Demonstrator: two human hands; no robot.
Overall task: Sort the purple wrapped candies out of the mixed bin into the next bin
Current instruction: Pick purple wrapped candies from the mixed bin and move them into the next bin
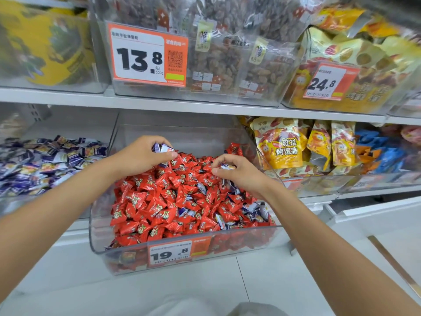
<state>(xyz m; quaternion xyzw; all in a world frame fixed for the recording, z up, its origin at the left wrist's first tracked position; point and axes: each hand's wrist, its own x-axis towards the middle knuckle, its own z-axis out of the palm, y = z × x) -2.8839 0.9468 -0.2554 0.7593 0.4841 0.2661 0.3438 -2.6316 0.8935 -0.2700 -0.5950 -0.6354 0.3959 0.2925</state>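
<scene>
Over the mixed bin (95,224), the left hand (143,155) grips several purple candies (162,148) (bunched, axes unclear); the right hand (239,173) pinches one purple candy (227,166), its long axis lying left-right; the next bin (34,202) sits left.

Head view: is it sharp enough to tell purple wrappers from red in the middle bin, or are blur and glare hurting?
Head view: centre sharp, purple candies stand out from red candies; evenly lit, faint sheen on the clear bin; upper corners smear, yellow bags blurred; wide lens stretches the edges.
</scene>
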